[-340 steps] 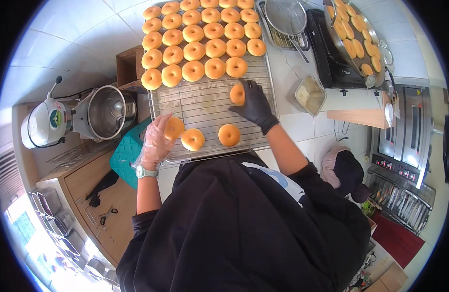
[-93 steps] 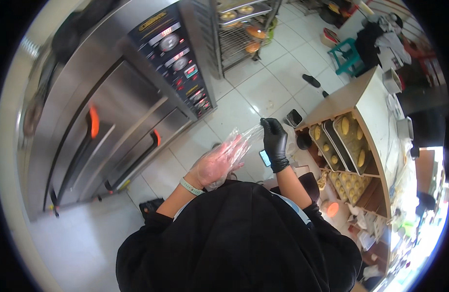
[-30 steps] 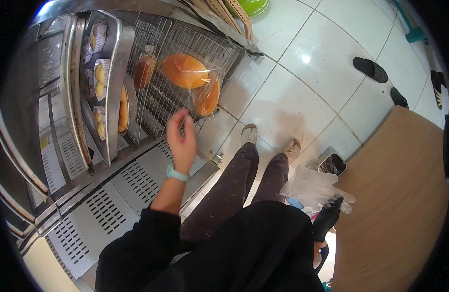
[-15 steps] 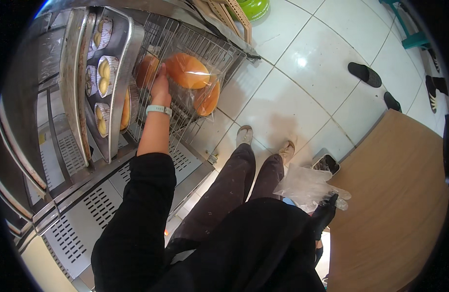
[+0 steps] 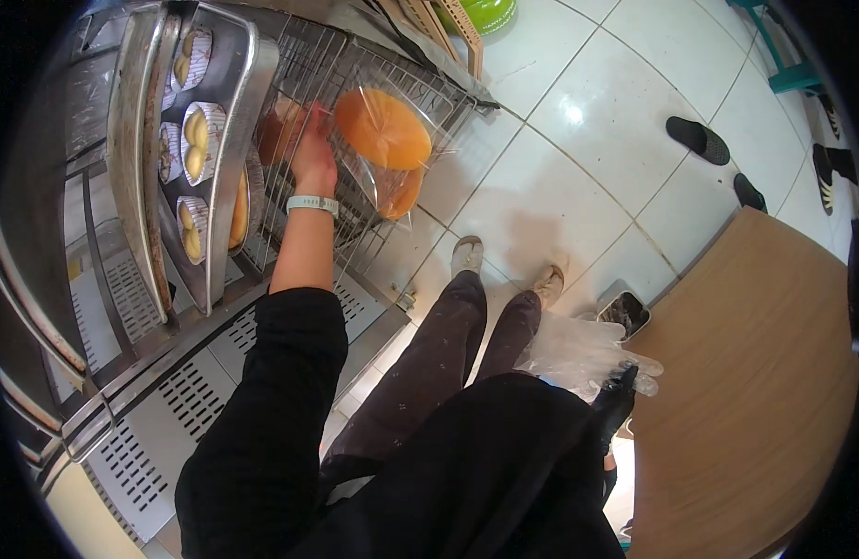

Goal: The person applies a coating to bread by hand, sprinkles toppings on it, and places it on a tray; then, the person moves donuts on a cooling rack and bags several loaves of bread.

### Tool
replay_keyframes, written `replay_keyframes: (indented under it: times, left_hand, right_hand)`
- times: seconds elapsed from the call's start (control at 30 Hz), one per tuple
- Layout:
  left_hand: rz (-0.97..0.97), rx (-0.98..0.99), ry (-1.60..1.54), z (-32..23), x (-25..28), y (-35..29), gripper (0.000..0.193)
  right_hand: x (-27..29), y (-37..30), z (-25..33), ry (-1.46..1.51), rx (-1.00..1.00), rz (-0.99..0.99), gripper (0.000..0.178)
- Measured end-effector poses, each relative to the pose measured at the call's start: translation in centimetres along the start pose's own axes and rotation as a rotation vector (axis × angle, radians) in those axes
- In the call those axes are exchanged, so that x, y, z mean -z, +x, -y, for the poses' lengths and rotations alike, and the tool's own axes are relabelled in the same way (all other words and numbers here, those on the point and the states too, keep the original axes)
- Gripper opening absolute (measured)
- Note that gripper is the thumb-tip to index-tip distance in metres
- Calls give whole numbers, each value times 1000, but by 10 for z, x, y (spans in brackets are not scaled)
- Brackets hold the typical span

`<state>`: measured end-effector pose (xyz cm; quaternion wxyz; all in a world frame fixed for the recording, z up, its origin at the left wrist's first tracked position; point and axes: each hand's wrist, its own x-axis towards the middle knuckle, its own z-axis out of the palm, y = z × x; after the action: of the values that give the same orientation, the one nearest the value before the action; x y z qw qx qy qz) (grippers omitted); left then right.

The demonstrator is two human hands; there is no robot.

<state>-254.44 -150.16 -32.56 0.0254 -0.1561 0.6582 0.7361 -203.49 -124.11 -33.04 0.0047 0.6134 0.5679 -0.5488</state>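
Note:
My left hand (image 5: 315, 156) reaches into a wire rack (image 5: 304, 58), its fingers closed at the edge of a clear wrapper around a round orange bread (image 5: 383, 129). The fingertips are partly hidden by glossy plastic. Below that bread lies a second wrapped orange one (image 5: 403, 191), partly covered. On the hand's other side is a wrapped brownish bread (image 5: 279, 132), behind the wires. At the lower right, my right hand (image 5: 614, 399), covered in black, is closed on crumpled clear plastic gloves (image 5: 579, 352) beside the table edge.
Left of the rack, a metal tray (image 5: 226, 158) holds several cupcakes (image 5: 197, 140) in white paper cups, next to more upright trays. A perforated metal shelf (image 5: 192, 391) runs below. A wooden table (image 5: 756, 373) stands at right. Dark slippers (image 5: 698, 140) lie on the tiled floor (image 5: 588, 168).
The upper wrapped bread has shifted right and turned its flat face more toward view. My left hand has moved slightly up and right with it. The clear gloves have shifted slightly left.

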Motion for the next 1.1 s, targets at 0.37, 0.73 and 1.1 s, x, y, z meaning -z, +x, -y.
replay_keyframes:
  times: [0.37,0.73,1.1]
  left_hand:
    - [56,-58,-276,-2,-1,5,26]
    - [359,213,-615,-8,4,-6,39]
    - [315,240,-855,10,44,18,20]
  right_hand:
    - [-10,-10,12,257,-65,-124,36]
    - [-14,-8,10,307,-61,-112,36]
    - [-21,-10,15,342,-59,-77,35]
